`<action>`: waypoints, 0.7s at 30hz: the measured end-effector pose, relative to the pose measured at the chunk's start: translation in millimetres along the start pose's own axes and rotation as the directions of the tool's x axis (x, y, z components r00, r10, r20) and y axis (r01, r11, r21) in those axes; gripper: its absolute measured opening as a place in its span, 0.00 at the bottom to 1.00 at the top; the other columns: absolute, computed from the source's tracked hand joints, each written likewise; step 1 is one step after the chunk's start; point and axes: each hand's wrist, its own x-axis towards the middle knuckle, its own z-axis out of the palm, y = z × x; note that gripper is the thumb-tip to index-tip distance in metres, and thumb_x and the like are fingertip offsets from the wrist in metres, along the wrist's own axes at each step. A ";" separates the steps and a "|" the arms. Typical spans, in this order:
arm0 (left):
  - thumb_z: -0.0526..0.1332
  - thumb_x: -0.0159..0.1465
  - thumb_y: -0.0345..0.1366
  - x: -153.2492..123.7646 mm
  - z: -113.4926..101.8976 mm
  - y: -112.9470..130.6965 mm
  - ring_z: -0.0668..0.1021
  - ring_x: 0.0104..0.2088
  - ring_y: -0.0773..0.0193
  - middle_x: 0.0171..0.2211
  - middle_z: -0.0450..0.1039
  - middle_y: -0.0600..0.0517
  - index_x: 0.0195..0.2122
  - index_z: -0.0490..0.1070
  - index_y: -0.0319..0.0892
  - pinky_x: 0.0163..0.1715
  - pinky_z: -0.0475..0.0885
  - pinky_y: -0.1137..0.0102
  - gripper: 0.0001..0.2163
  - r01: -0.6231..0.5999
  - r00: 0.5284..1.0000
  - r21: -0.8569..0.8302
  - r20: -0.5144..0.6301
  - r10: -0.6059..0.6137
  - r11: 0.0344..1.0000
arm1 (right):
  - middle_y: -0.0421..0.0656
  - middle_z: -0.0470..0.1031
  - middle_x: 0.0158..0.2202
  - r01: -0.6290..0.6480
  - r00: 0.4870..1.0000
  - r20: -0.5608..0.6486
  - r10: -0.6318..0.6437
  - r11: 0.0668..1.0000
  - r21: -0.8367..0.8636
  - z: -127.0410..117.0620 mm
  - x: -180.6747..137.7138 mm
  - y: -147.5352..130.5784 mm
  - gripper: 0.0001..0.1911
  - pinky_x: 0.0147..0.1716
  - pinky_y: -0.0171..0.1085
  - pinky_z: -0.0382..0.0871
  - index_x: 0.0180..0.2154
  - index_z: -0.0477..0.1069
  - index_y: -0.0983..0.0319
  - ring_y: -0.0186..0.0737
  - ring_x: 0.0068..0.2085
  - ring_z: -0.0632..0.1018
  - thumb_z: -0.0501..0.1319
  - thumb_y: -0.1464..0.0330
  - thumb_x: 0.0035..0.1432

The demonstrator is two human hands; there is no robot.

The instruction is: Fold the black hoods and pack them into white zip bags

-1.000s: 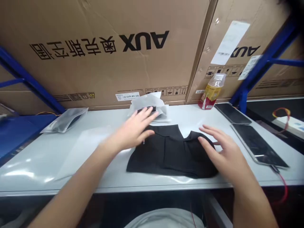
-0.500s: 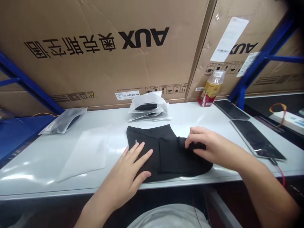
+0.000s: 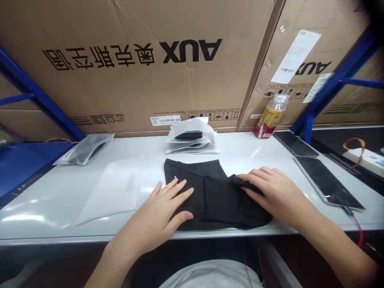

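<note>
A folded black garment [image 3: 214,198] of soft fabric, with a small white mark near its left part, lies on the white table [image 3: 75,200]. My left hand [image 3: 166,206] is pressed flat on its left half, fingers spread. My right hand [image 3: 270,192] lies on its right half, fingers curled over a folded edge. The thumb seems tucked beneath that fold, partly hidden. A thin translucent plastic bag [image 3: 114,188] lies flat just left of the garment.
A stack of bagged dark items [image 3: 192,140] stands behind the garment, and another bagged item [image 3: 85,149] lies back left. A plastic bottle [image 3: 270,118] and dark glass panels [image 3: 327,182] sit back right. AUX cartons [image 3: 135,60] and a blue rack [image 3: 330,92] form the back.
My left hand has come from the far edge of the garment down onto its left half. My right hand has moved onto the right fold, and the garment now lies flatter.
</note>
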 end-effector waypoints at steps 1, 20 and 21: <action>0.53 0.78 0.50 -1.2 2.3 0.1 0.60 0.74 0.43 0.75 0.55 0.50 0.75 0.57 0.56 0.69 0.61 0.37 0.26 -0.004 1.000 0.001 0.000 0.004 1.000 | 0.46 0.81 0.43 -0.014 0.998 -0.053 0.014 1.000 0.003 -1.3 -1.1 -1.4 0.12 0.46 0.52 0.71 0.52 0.76 0.54 0.52 0.44 0.79 0.58 0.66 0.70; 0.64 0.70 0.33 94.4 -41.5 -47.8 0.84 0.42 0.50 0.41 0.83 0.47 0.42 0.80 0.45 0.47 0.75 0.58 0.05 0.034 0.997 0.260 -0.069 -0.016 0.965 | 0.46 0.79 0.47 -0.067 0.994 0.099 0.041 0.961 0.267 21.3 104.3 -4.1 0.13 0.40 0.41 0.74 0.49 0.79 0.58 0.43 0.39 0.81 0.65 0.61 0.66; 0.66 0.69 0.32 97.1 -40.9 -49.3 0.83 0.42 0.50 0.39 0.83 0.48 0.39 0.80 0.45 0.47 0.75 0.57 0.03 0.024 0.998 0.280 -0.070 -0.004 0.960 | 0.46 0.80 0.45 -0.046 0.995 0.101 0.021 0.965 0.259 26.4 108.8 -5.7 0.10 0.40 0.41 0.74 0.47 0.80 0.58 0.43 0.39 0.80 0.65 0.64 0.65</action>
